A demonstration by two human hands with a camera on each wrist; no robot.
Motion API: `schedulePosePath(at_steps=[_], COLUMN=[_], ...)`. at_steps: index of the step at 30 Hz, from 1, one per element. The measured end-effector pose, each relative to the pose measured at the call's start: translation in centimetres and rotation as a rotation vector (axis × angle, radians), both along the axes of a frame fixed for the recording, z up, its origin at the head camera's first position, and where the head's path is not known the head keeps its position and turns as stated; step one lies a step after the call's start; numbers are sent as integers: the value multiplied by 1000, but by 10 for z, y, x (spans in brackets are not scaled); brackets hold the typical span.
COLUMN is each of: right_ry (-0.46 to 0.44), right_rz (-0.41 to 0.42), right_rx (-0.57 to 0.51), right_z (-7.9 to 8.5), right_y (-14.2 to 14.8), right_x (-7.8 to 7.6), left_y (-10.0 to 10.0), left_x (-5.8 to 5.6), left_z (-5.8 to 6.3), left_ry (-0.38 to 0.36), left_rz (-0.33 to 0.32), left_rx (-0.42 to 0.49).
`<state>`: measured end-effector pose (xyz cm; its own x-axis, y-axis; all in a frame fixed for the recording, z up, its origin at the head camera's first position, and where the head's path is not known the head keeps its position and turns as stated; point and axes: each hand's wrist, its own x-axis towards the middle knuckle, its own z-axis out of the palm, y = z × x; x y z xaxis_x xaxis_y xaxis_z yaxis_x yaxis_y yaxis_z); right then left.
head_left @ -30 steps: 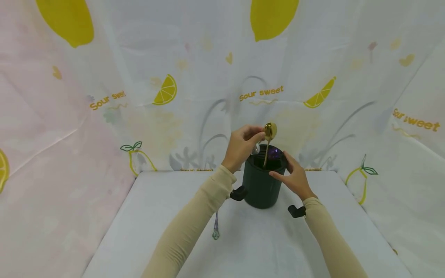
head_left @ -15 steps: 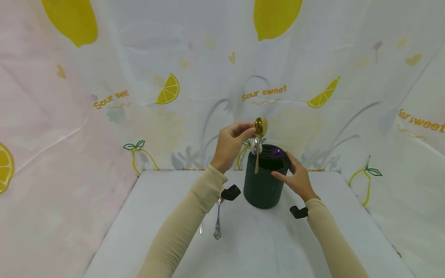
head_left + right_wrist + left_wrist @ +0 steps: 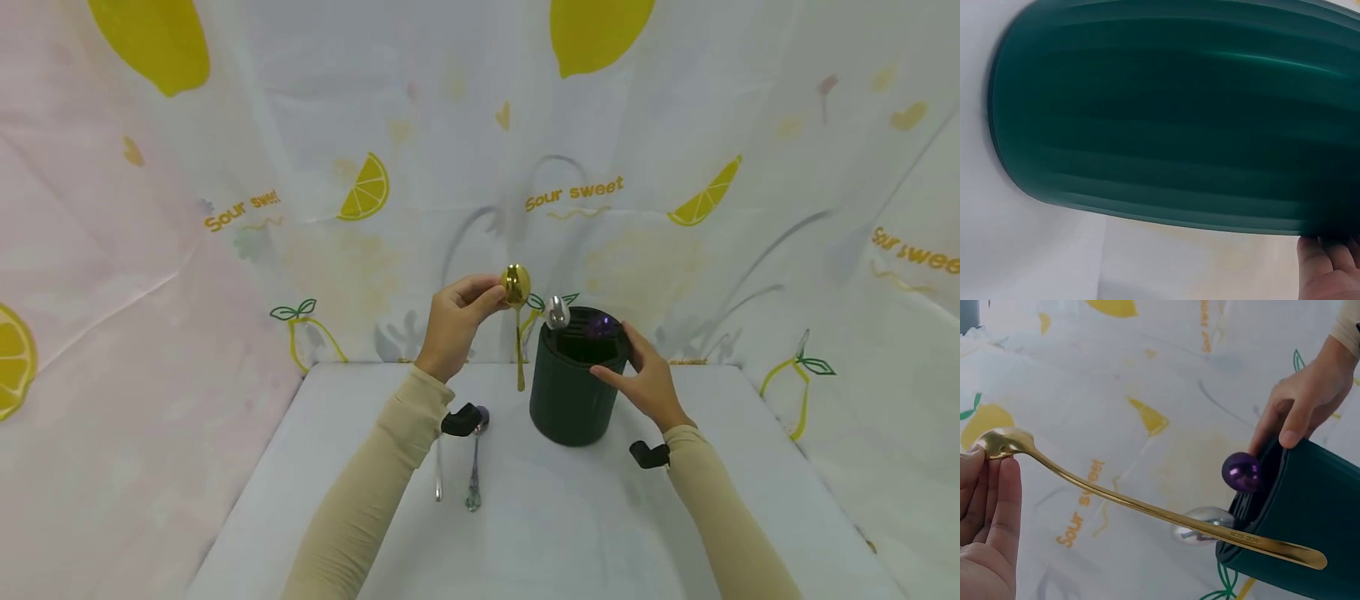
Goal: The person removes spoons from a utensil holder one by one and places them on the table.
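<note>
My left hand [image 3: 452, 327] pinches a gold spoon [image 3: 517, 333] by its bowl, and the handle hangs downward. In the head view the spoon is left of a dark green utensil holder [image 3: 567, 400], apart from it. My right hand [image 3: 647, 379] holds the holder's upper right rim between thumb and fingers. A silver spoon [image 3: 557, 312] and a purple spoon [image 3: 1241, 472] stand in the holder, bowls up. The right wrist view is mostly filled by the holder's wall, with fingertips [image 3: 1314, 253] against it.
On the white table [image 3: 555, 517] lies a spoon with an ornate purple-green handle [image 3: 474, 479]. Beside it is a slim silver handle [image 3: 438, 475], its upper part hidden behind my left wrist. A lemon-print cloth [image 3: 450, 108] hangs behind the table.
My left hand has moved left, bringing the gold spoon from the holder's mouth out to its left side. The right hand keeps its hold on the rim.
</note>
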<state>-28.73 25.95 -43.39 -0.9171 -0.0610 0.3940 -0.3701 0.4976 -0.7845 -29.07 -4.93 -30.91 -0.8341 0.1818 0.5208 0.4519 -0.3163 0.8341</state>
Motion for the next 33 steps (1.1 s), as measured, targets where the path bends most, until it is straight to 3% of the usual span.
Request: schedulePosePath(at_steps=[8,24,33], right_ry=[17,-16,-8], right_rz=[4,-4,-2], right_rx=[-12,5,2], right_z=[-6,-2,-3], right_y=[0,2,0], right_x=[-5,2,0], left_y=[-24,-74,-104], left_x=[-5,-16,-19], left_z=[-22,-71,-90], left_ry=[-91,-304,-359], left_rz=[43,51,93], left_rx=[20,54,42])
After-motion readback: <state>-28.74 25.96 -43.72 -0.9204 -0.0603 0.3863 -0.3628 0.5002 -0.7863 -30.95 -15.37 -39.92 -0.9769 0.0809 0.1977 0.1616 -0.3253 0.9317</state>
